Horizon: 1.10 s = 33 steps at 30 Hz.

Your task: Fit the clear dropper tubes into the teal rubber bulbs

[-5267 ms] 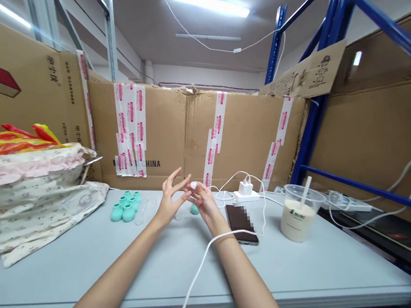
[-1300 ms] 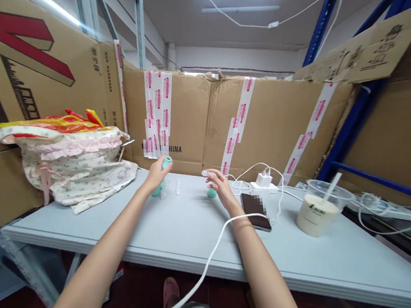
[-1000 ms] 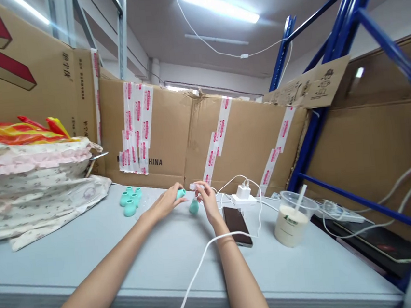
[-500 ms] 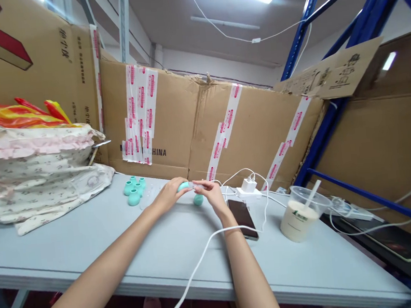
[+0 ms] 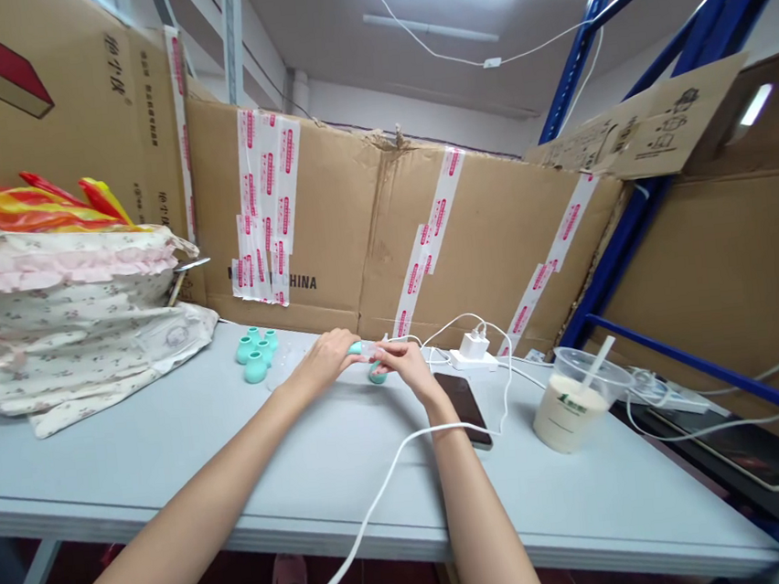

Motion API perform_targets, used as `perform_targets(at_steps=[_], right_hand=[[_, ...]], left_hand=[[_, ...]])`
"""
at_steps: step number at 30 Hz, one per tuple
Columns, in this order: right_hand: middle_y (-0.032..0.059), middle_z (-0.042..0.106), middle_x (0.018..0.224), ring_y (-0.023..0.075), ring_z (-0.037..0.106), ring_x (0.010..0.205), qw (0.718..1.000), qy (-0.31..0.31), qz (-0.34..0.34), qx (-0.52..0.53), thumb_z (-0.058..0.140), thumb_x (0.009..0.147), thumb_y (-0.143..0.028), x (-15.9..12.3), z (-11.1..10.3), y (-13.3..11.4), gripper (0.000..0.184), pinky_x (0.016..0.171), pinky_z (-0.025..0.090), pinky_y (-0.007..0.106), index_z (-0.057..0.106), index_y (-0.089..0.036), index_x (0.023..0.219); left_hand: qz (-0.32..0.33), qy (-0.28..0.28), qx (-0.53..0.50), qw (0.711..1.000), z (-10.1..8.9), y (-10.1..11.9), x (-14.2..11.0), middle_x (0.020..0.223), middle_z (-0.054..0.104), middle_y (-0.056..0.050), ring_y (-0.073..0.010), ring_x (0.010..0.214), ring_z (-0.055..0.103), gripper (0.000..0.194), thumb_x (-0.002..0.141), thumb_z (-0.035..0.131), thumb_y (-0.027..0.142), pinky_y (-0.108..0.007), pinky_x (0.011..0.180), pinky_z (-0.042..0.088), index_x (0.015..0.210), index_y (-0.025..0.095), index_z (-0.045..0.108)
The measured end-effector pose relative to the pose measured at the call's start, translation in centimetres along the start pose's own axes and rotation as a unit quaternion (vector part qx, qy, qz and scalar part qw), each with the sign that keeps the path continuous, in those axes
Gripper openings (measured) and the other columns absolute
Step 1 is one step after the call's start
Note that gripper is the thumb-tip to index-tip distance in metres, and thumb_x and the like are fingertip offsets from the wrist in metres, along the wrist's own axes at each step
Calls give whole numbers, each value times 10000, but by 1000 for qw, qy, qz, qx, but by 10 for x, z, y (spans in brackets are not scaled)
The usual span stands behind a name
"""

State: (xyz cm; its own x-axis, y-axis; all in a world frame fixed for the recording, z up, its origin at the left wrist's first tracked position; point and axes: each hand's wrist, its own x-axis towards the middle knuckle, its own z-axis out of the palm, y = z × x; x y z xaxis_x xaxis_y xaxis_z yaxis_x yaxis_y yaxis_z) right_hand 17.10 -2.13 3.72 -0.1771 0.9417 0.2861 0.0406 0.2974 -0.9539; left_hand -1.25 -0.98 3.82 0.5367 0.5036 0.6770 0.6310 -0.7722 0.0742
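Above the grey table [image 5: 325, 482], my left hand [image 5: 327, 358] is closed around a small mint-green bulb-shaped piece [image 5: 355, 349], its back turned up and hiding most of it. From that piece a clear plastic part [image 5: 368, 349] points right, and the fingertips of my right hand [image 5: 402, 364] pinch its far end. Just below my right fingers another mint-green piece [image 5: 377, 373] shows on the table, partly covered. Several round mint-green pieces with open necks [image 5: 254, 367] stand in a cluster left of my left hand, beside some small clear parts that are hard to make out.
A phone [image 5: 464, 404] lies right of my right forearm. Behind it sits a white power strip with a charger [image 5: 474, 346]; a white cable [image 5: 381, 495] crosses over my right wrist. A drink cup with a straw [image 5: 566, 413] stands at right, a floral cloth bag [image 5: 85, 358] at left, cardboard [image 5: 327, 215] behind.
The view has shifted slightly. Both hands stay together on the piece, and my left hand now covers more of its green part.
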Motion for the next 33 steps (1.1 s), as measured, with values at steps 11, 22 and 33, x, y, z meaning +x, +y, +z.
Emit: perform_targets(at_steps=[11, 22, 33], right_hand=[[23, 618, 579, 167, 622, 518, 988, -55, -26, -139, 664, 622, -438, -9, -4, -14, 362, 523, 502, 257, 705, -111, 772], [17, 603, 528, 145, 608, 471, 984, -60, -38, -165, 599, 683, -343, -6, 1, 0, 244, 485, 456, 216, 671, -111, 655], [29, 611, 526, 131, 595, 463, 993, -40, -47, -103, 610, 662, -464, -5, 3, -6, 392, 493, 455, 217, 699, -101, 778]], left_hand=[[15, -22, -3, 1000, 13, 2, -7, 884, 578, -95, -207, 851, 523, 324, 845, 418, 414, -340, 765, 401, 959, 137, 543], [26, -82, 13, 996, 24, 4, -11, 876, 589, -81, -215, 849, 512, 299, 836, 450, 392, -339, 751, 378, 950, 146, 575], [-27, -8, -30, 999, 17, 6, -8, 922, 608, -92, -219, 903, 510, 363, 829, 469, 381, -366, 814, 376, 1116, 172, 547]])
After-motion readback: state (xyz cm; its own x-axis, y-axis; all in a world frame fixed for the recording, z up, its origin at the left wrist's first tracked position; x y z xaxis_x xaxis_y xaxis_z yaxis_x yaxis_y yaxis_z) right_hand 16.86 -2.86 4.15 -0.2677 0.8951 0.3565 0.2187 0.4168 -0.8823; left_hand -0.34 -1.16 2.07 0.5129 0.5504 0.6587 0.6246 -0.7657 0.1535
